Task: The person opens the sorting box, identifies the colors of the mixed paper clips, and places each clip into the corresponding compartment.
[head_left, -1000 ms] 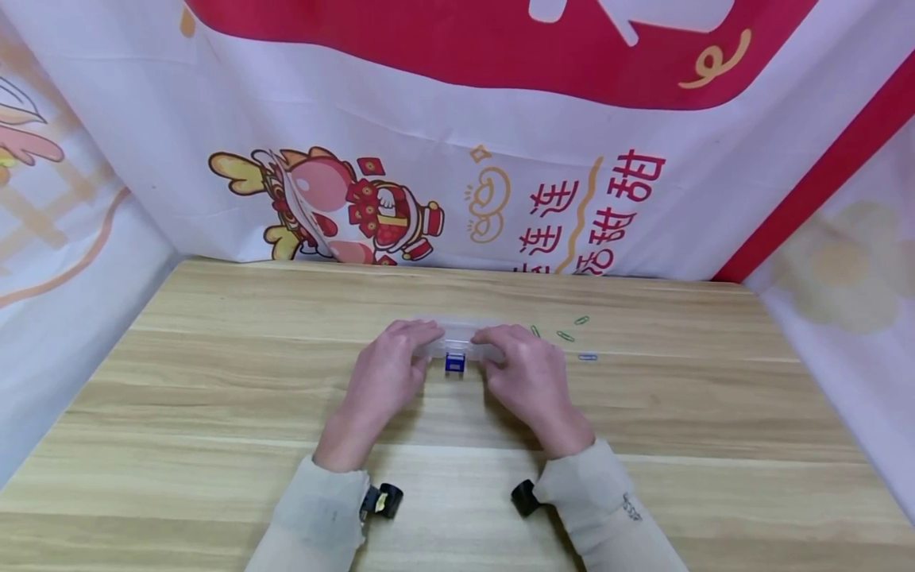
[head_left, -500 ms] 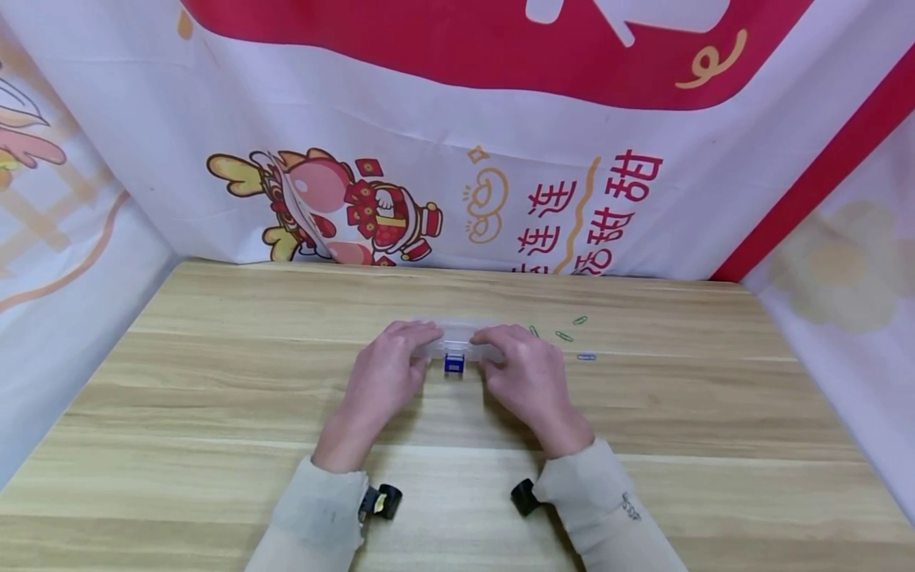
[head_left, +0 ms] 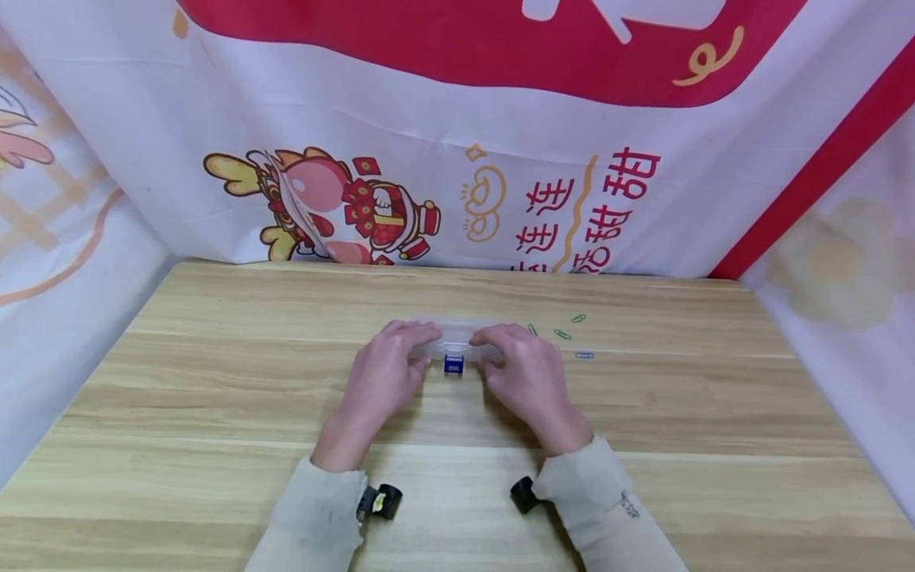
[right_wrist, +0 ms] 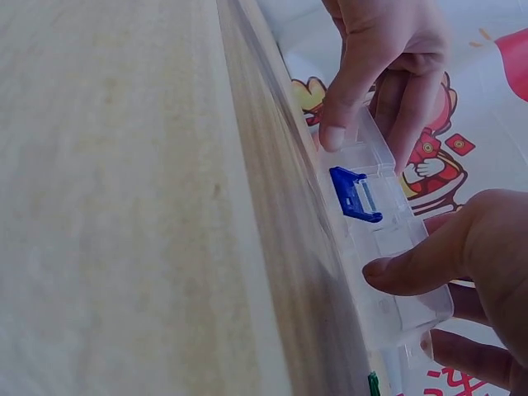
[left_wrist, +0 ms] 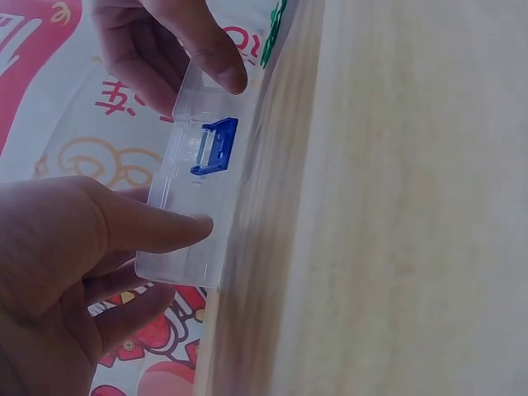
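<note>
- Presently, one wooden table bears everything, with one printed banner hung behind it.
- One left hand and one right hand sit level with each other, one at each end of the case, so neither is the nearer.
- One clear plastic case lies flat on the table at mid-depth, closed, its long axis running left to right across the person's front.
- Left hand: grips the left end, thumb pressed on the near wall, fingers curled over the far side.
- Right hand: grips the right end the same way, thumb on the near wall, fingers over the top.
- One blue latch sits at the middle of the near wall, between the two thumbs and touched by neither; it faces the person.
- Four loose paper clips lie on the table just right of the case: three green paper clips and one blue paper clip, all apart from both hands.
</note>
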The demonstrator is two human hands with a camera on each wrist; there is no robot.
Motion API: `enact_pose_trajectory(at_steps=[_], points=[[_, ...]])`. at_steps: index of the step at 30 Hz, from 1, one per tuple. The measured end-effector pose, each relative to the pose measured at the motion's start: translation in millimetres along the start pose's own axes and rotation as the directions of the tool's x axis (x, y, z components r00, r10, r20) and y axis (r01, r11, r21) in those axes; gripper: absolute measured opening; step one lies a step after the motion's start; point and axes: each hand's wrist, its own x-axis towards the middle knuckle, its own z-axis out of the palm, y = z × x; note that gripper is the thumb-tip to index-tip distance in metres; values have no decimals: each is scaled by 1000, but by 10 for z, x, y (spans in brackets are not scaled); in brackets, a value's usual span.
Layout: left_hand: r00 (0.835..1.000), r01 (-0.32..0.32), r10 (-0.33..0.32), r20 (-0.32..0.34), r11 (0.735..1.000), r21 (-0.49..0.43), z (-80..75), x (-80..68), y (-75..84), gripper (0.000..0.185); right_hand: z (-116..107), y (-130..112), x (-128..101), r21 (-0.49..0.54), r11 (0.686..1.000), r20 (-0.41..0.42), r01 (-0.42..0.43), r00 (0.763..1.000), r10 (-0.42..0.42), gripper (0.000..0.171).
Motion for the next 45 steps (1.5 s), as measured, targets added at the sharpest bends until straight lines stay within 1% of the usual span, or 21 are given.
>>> enact_pose_trajectory(at_steps=[6,12,27,33,35,37,42,45], points=[[1000,26,-26,6,999,-43,4,10,5,39,0,21,3,-4,1000,6,28,1000,-28,19],[1000,27,-27,-2,999,-44,16,18,1,39,1,36,6,-10,999,9,48,999,-48,19],[999,36,-37,-12,998,-52,39,19,-13,37,-6,56,10,1,1000,34,26,999,-26,19],[996,91,-91,8,992,-93,45,21,-20,37,-15,61,4,13,1000,48,19,999,-19,19],[994,111,-110,15,988,-111,43,23,-22,40,-17,63,0,20,1000,49,17,999,-18,19],[993,115,-114,16,985,-125,44,27,-31,44,-18,64,-4,24,1000,49,17,999,-18,20],[996,83,-87,-14,977,-197,58,51,-100,58,-10,67,-6,24,1000,55,14,998,-15,19],[996,83,-86,-4,964,-252,68,62,-161,65,-13,64,-8,23,1000,59,10,998,-11,18]])
